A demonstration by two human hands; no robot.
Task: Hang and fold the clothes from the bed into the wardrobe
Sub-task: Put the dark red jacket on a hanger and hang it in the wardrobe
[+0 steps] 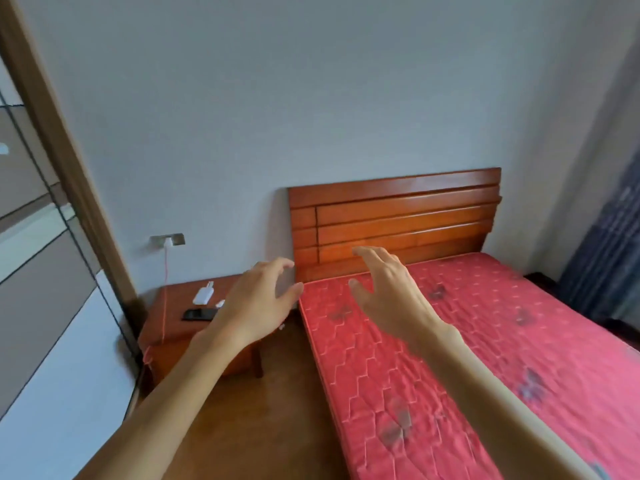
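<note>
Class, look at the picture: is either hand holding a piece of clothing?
No, the left hand and the right hand both hover open and empty near the head end of the red mattress.

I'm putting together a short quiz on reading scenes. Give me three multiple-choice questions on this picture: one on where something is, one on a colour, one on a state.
1. Where does the black phone lie?
A. on the floor
B. on the bedside table
C. on a shelf

2. What colour is the mattress?
A. blue
B. white
C. red

3. How are the left hand and the right hand?
A. both open, holding nothing
B. both gripping a shirt
C. one pinching a hanger

Answers:
1 B, it lies flat on the tabletop near a white charger.
2 C, its quilted cover is red.
3 A, both are spread in the air with nothing in them.
</note>
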